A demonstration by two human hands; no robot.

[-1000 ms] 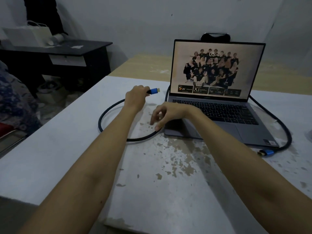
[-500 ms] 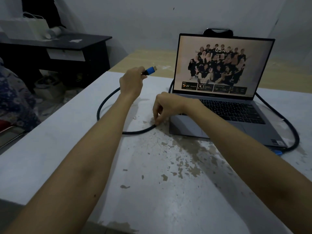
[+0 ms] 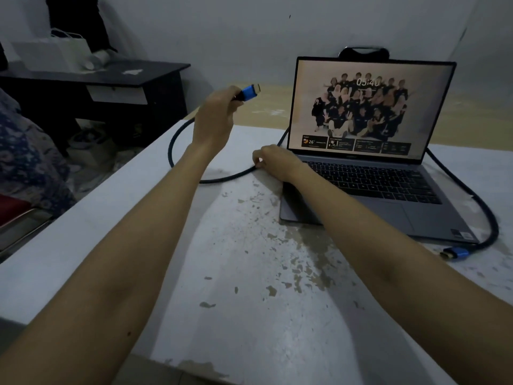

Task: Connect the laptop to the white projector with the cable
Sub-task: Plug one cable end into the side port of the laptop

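Observation:
An open grey laptop (image 3: 369, 173) with a lit screen stands on the white table (image 3: 249, 273). A dark braided cable (image 3: 177, 140) loops on the table left of the laptop, passes behind it and runs down its right side. My left hand (image 3: 213, 120) is raised above the table, shut on the cable's blue plug (image 3: 248, 93), whose metal tip points up and right. My right hand (image 3: 277, 165) rests at the laptop's left edge, fingers curled beside the cable. The cable's other blue plug (image 3: 455, 252) lies loose at the laptop's front right corner. No projector is visible.
A black desk (image 3: 111, 79) with a white bag (image 3: 52, 54) stands at the back left. Patterned blue fabric (image 3: 25, 151) and a red seat (image 3: 11, 209) sit left of the table. A dark object (image 3: 363, 52) pokes up behind the laptop screen.
My left hand has lifted the blue plug off the table, upward and slightly left. My right hand has shifted closer to the laptop's left edge.

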